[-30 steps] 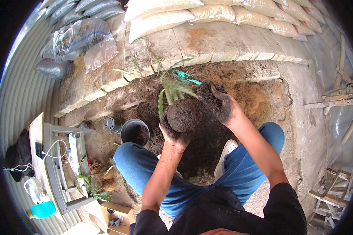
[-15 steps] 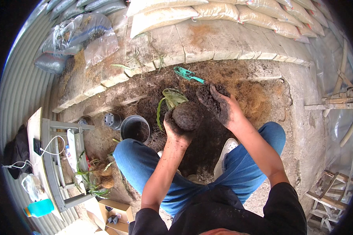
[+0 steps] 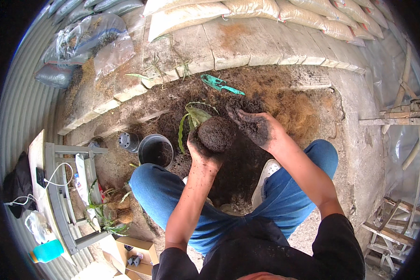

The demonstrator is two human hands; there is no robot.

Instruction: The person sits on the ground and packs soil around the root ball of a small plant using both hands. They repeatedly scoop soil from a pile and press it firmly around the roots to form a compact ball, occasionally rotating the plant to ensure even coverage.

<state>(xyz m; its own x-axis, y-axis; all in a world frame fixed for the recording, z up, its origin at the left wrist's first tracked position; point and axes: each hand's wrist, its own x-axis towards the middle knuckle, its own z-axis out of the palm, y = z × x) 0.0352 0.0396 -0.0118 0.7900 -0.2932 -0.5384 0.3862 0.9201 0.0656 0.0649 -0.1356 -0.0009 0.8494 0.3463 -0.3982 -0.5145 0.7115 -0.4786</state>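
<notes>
My left hand cups a plant's round, dark root ball from below and the left. Green leaves stick out past its far side, one long and narrow with wavy edges. Just right of the ball is my right hand, palm turned up and fingers stretched toward it. Dark soil coats that palm and the fingers. Whether the fingertips touch the ball I cannot tell. Beneath both hands spreads a heap of dark potting soil. A green hand trowel lies on the soil beyond them.
Left of the soil stand a black pot and a smaller pot on its side. Brown fibre lies at right. A concrete ledge with stacked sacks runs behind. A bench and cardboard box are at left.
The soil clump in my right hand has left its palm, and that hand has tilted and moved left toward the root ball. The ball's surface looks more soil-covered. The view has shifted slightly.
</notes>
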